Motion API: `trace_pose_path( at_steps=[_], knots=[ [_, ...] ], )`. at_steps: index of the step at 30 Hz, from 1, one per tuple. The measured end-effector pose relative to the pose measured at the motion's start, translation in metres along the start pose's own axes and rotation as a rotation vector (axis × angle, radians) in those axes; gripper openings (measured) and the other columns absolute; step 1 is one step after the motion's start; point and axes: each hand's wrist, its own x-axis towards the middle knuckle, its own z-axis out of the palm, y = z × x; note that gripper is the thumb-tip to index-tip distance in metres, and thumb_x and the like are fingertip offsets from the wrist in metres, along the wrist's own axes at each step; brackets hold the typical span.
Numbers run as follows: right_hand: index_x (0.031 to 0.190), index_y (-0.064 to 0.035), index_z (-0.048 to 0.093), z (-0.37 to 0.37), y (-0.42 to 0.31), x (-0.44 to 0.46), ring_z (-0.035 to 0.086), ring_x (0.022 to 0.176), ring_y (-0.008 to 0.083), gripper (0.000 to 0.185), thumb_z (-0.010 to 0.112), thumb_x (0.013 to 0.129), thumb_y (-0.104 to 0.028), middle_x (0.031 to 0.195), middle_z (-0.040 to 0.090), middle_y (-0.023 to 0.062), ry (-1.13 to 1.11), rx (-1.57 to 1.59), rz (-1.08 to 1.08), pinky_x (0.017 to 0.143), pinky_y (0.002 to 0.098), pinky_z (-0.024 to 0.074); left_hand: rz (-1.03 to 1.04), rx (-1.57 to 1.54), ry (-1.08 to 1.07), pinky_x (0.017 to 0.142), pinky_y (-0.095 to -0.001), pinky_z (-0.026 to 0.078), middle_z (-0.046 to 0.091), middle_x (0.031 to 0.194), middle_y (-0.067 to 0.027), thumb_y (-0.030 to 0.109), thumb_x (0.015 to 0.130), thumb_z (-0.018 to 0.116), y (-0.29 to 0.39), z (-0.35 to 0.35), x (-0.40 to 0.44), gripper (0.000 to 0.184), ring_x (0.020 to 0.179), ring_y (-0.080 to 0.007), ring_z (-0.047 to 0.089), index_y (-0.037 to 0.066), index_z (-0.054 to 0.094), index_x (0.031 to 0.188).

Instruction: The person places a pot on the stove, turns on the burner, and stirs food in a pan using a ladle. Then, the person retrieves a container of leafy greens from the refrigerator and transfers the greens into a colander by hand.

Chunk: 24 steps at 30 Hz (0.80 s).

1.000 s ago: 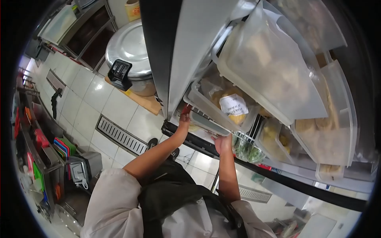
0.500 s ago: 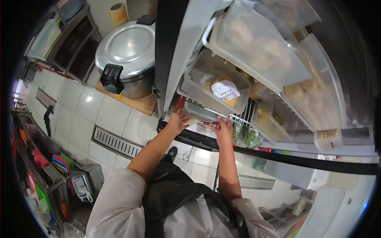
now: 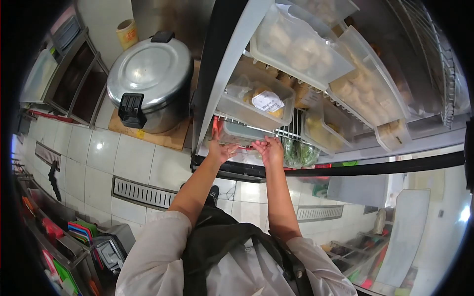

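On the lower fridge shelf sits a clear plastic container (image 3: pixel 243 131) with a red edge, under the wire rack. At its left front corner is my left hand (image 3: pixel 223 149), fingers stretched and apart, near the red part. My right hand (image 3: pixel 269 149) is at the right front corner, palm partly up, its fingers loosely spread. Whether the fingertips touch the container I cannot tell. On the rack just above stands a clear tub (image 3: pixel 254 101) of bagged yellow food with a white label (image 3: pixel 268 101). Bagged green vegetables (image 3: pixel 300 153) lie right of my right hand.
Higher up are tubs of pale food (image 3: pixel 301 44) and another long tub (image 3: pixel 370 84). The black fridge door edge (image 3: pixel 375 165) runs along the front right. A large lidded metal pot (image 3: pixel 150 74) stands on a wooden board (image 3: pixel 148 138) at left. A drain grate (image 3: pixel 143 191) crosses the tiled floor.
Both hands have turned, with the fingers more stretched and my right palm turning up. The view has shifted, so the fridge and pot appear slightly further left.
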Motion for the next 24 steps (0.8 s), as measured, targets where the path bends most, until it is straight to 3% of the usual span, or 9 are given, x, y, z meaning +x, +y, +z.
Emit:
trace_pose_path(
  at_steps=[6, 9, 11, 15, 17, 20, 24],
  knots=[
    [0.079, -0.0036, 0.043, -0.012, 0.003, 0.012, 0.06, 0.055, 0.0267, 0.01, 0.053, 0.079, -0.002, 0.059, 0.048, 0.0092, 0.011, -0.056, -0.018, 0.058, 0.045, 0.0576, -0.052, 0.066, -0.195, 0.103, -0.0566, 0.015, 0.027, 0.142, -0.0195, 0.056, 0.081, 0.049, 0.009, -0.003, 0.009, 0.07, 0.127, -0.046, 0.029, 0.017, 0.032, 0.136],
    [0.081, -0.004, 0.043, -0.006, 0.0, -0.001, 0.06, 0.055, 0.0261, 0.011, 0.054, 0.08, -0.005, 0.059, 0.049, 0.0089, 0.011, -0.072, 0.014, 0.06, 0.0443, 0.0571, 0.04, 0.047, -0.185, 0.097, -0.0555, 0.025, 0.035, 0.137, -0.0186, 0.055, 0.08, 0.047, 0.006, -0.007, 0.013, 0.068, 0.128, -0.0422, 0.03, 0.011, 0.038, 0.131],
    [0.085, -0.0036, 0.044, -0.009, 0.003, 0.001, 0.06, 0.057, 0.0267, 0.012, 0.055, 0.08, -0.006, 0.059, 0.05, 0.0095, -0.023, -0.061, 0.021, 0.065, 0.0467, 0.0567, 0.009, 0.062, -0.198, 0.095, -0.0554, 0.027, 0.038, 0.135, -0.0169, 0.056, 0.08, 0.044, 0.012, -0.015, 0.021, 0.065, 0.126, -0.0424, 0.032, 0.013, 0.041, 0.129],
    [0.081, -0.0048, 0.043, -0.012, 0.006, -0.004, 0.059, 0.055, 0.0244, 0.013, 0.056, 0.081, -0.008, 0.06, 0.05, 0.0083, -0.049, -0.141, 0.058, 0.062, 0.0452, 0.0566, -0.013, 0.137, -0.196, 0.093, -0.0564, 0.028, 0.043, 0.133, -0.0142, 0.058, 0.08, 0.039, 0.015, -0.006, 0.01, 0.063, 0.122, -0.0399, 0.039, 0.015, 0.044, 0.126],
    [0.079, -0.0048, 0.044, -0.012, -0.001, -0.009, 0.057, 0.05, 0.0213, 0.013, 0.057, 0.08, -0.008, 0.061, 0.05, 0.007, -0.033, -0.195, 0.066, 0.057, 0.042, 0.0568, -0.032, 0.124, -0.176, 0.096, -0.0575, 0.026, 0.046, 0.13, -0.0125, 0.059, 0.079, 0.038, 0.009, 0.0, 0.004, 0.065, 0.12, -0.0364, 0.041, 0.016, 0.044, 0.126],
    [0.079, -0.0054, 0.044, -0.033, -0.01, -0.003, 0.056, 0.052, 0.019, 0.014, 0.058, 0.08, -0.009, 0.061, 0.05, 0.0058, -0.07, -0.092, 0.056, 0.062, 0.0423, 0.0566, -0.052, 0.091, -0.137, 0.1, -0.0597, 0.02, 0.044, 0.131, -0.0111, 0.062, 0.077, 0.038, -0.016, 0.003, -0.004, 0.07, 0.123, -0.031, 0.039, 0.015, 0.043, 0.128],
    [0.085, -0.0059, 0.045, -0.066, -0.022, -0.043, 0.058, 0.06, 0.0197, 0.015, 0.059, 0.081, -0.009, 0.066, 0.051, 0.0058, -0.155, -0.22, 0.236, 0.068, 0.0452, 0.0555, -0.15, 0.005, -0.047, 0.104, -0.0596, 0.014, 0.039, 0.136, -0.0085, 0.066, 0.077, 0.036, -0.043, -0.025, -0.032, 0.074, 0.129, -0.0261, 0.03, 0.015, 0.041, 0.131]
  ],
)
